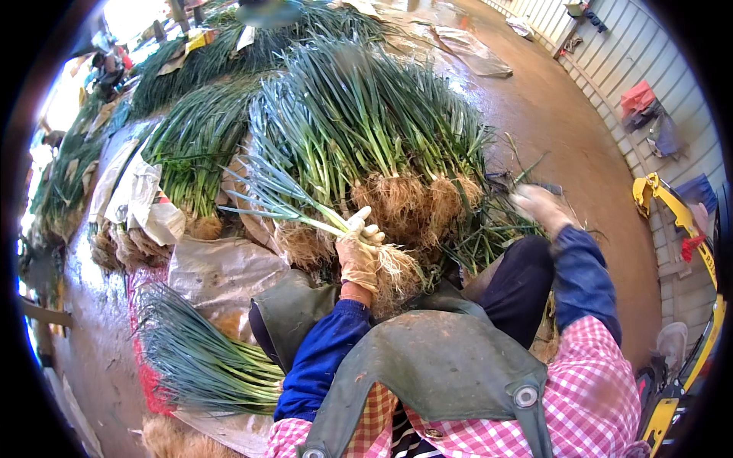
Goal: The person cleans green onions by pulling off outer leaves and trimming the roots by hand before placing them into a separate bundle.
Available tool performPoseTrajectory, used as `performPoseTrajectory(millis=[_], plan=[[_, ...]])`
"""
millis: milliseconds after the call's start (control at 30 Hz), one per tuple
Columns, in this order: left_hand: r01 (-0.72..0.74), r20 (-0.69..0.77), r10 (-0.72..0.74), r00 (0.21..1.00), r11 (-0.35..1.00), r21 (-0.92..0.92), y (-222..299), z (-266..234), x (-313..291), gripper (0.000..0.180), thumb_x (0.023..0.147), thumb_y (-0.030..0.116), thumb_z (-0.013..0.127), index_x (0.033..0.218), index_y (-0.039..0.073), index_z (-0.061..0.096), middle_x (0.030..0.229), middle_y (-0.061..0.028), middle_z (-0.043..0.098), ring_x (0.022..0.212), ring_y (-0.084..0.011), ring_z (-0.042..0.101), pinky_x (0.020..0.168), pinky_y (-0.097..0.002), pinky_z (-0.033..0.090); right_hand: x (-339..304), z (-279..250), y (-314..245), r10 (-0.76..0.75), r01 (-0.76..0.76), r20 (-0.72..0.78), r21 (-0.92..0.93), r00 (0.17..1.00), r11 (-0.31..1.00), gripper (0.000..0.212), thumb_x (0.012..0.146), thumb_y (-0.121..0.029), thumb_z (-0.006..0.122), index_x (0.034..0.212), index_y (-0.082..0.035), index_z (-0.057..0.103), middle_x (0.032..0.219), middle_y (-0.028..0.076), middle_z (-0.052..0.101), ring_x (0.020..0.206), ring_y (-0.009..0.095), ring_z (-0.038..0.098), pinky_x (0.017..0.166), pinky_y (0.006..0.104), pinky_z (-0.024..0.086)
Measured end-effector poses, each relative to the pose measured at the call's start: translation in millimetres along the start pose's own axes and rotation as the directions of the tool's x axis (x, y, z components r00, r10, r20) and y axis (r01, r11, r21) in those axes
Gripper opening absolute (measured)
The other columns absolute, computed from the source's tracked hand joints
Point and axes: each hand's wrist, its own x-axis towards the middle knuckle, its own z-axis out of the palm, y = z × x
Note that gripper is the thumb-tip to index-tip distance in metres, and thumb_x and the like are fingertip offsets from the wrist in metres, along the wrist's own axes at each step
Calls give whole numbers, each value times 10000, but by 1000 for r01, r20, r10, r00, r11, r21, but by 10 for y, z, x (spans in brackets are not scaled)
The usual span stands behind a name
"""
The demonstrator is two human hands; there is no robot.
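Note:
My left hand (357, 259), in a pale glove, is closed around a few green onions (298, 197). Their leaves point up and left, and their stringy roots hang to the right of my fist. My right hand (540, 208) is out to the right, smeared by motion, so its fingers cannot be read. It is above loose stripped leaves (496, 229) lying beside my knee. Just ahead stands a big heap of green onions (366, 114), with brown root clumps (397, 202) facing me. To my left lies a smaller pile of green onions (206, 351) with pale stems.
More green onion heaps (195, 130) stretch away at the left and back. White sacking (221, 275) lies between the piles, with red netting (145, 359) at its edge. At right are a wet brown floor (611, 252), a yellow metal arm (687, 221) and a ribbed wall (634, 57).

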Motion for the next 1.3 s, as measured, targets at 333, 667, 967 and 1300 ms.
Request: performPoseTrajectory(millis=[333,667,967,1300], plan=[[15,-41,-13,999,999,47,-25,-58,77,230,921,104,534,1089,-1,649,706,-36,551,586,-156,550,498,-259,508,1780,1052,-3136,-40,42,-104,17,994,999,423,805,-465,650,975,-78,634,949,120,670,904,286,655,762,390,504],[-2,-32,3,999,1000,28,92,41,-64,310,912,82,536,1171,-87,559,1033,-139,631,652,-142,545,560,-275,530,1568,-144,-2255,-282,64,-34,993,959,98,331,806,-261,700,1039,-37,629,884,60,614,790,143,574,712,279,502],[-67,-37,75,997,983,173,7,80,-46,314,885,113,565,1183,21,612,972,-135,678,700,-181,642,574,-257,515,992,581,-2403,-364,-87,186,958,913,272,201,868,-213,679,933,-37,607,749,3,602,519,11,468,452,141,378],[1,-75,12,997,984,178,-58,54,-10,188,904,231,609,911,44,625,712,-24,610,504,-133,548,435,-244,423,827,806,-2875,-262,-152,270,905,927,397,185,864,-224,679,929,-64,612,742,-19,633,544,37,499,448,198,373]])
